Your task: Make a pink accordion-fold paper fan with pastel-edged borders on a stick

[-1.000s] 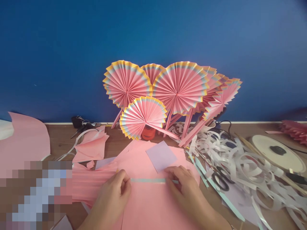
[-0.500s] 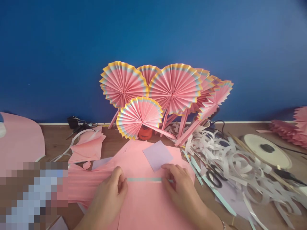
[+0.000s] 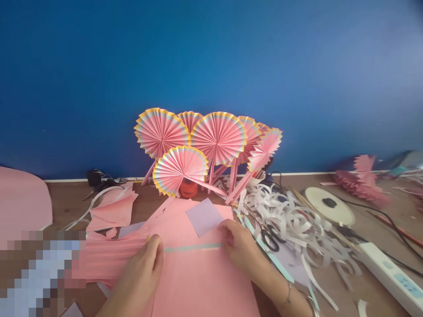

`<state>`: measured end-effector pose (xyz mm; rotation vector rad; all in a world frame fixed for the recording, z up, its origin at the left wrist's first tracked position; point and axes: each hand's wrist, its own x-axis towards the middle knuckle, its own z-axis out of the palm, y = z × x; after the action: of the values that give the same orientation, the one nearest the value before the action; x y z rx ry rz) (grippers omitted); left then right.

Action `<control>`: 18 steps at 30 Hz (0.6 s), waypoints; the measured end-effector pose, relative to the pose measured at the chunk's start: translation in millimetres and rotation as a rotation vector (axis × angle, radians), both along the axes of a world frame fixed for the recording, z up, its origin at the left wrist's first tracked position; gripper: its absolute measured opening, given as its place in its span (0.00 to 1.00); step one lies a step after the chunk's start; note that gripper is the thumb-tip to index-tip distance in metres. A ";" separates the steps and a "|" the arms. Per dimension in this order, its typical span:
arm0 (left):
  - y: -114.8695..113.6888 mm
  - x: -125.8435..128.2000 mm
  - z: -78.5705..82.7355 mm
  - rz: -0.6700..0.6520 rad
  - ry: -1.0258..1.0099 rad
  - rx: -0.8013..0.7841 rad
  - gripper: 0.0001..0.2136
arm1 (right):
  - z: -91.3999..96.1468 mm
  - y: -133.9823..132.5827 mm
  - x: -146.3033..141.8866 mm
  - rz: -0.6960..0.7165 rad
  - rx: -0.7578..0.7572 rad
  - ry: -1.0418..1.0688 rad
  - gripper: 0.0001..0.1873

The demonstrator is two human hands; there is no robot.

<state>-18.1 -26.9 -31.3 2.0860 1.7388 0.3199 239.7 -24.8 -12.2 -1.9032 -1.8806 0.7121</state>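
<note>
A narrow light blue paper strip [image 3: 193,248] lies across a large pink paper sheet [image 3: 201,281] in front of me. At the strip's left end, my left hand [image 3: 145,264] is closed, thumb against curled fingers. My right hand [image 3: 238,242] pinches at its right end with bent fingers. The fingertips partly hide both ends. Pleated pink paper [image 3: 105,259] lies beside my left hand. Just beyond the strip, a lilac paper square [image 3: 204,217] rests on more pink paper. Finished pleated pink fans [image 3: 216,140] with yellow and blue edges stand behind.
Black-handled scissors [image 3: 270,238] and curled white paper strips [image 3: 291,215] lie to the right. Further right are a cream oval lid-like piece [image 3: 319,204], a white power strip [image 3: 390,273] and cables. Folded pink paper [image 3: 114,209] and black binder clips [image 3: 95,177] lie left.
My hands have moved slightly apart, the right one now at the strip's right end. The view has turned right and up, bringing the power strip into sight.
</note>
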 end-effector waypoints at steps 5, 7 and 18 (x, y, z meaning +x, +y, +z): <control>-15.8 -11.5 -8.8 -0.252 0.123 0.351 0.22 | 3.0 -3.7 -7.3 0.026 0.079 -0.120 0.25; -22.4 -1.1 -4.6 -0.316 0.137 0.398 0.24 | 0.0 -5.6 -10.2 0.018 0.103 -0.124 0.27; -40.9 104.3 -34.4 -0.717 0.212 0.685 0.13 | -7.8 13.4 22.4 -0.107 0.267 -0.114 0.13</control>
<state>86.2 -67.9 -65.7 3.1563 0.9052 0.5324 262.1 -11.3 -20.1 -1.8879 -1.8188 0.3073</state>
